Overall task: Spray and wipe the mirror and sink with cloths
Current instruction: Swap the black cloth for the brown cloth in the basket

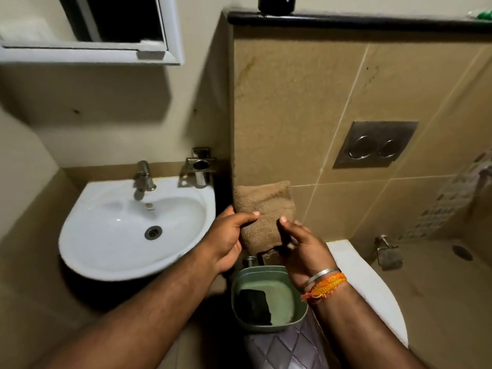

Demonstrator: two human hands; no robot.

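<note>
A folded brown cloth (265, 209) is held up between both hands, in front of the tiled wall right of the sink. My left hand (226, 235) grips its left edge with thumb on the front. My right hand (303, 249) pinches its lower right side, thumb on the cloth. The white corner sink (106, 251) with a chrome tap (143, 179) sits to the left. The mirror cabinet (106, 30) with a white frame hangs above it at the top left.
A green bin (290, 296) with a dark cloth (255, 307) inside stands below my hands on a quilted grey container (287, 350). The white toilet (372, 288) lies to the right, a steel flush plate (375, 143) above it. A steel holder (199, 166) is fixed beside the tap.
</note>
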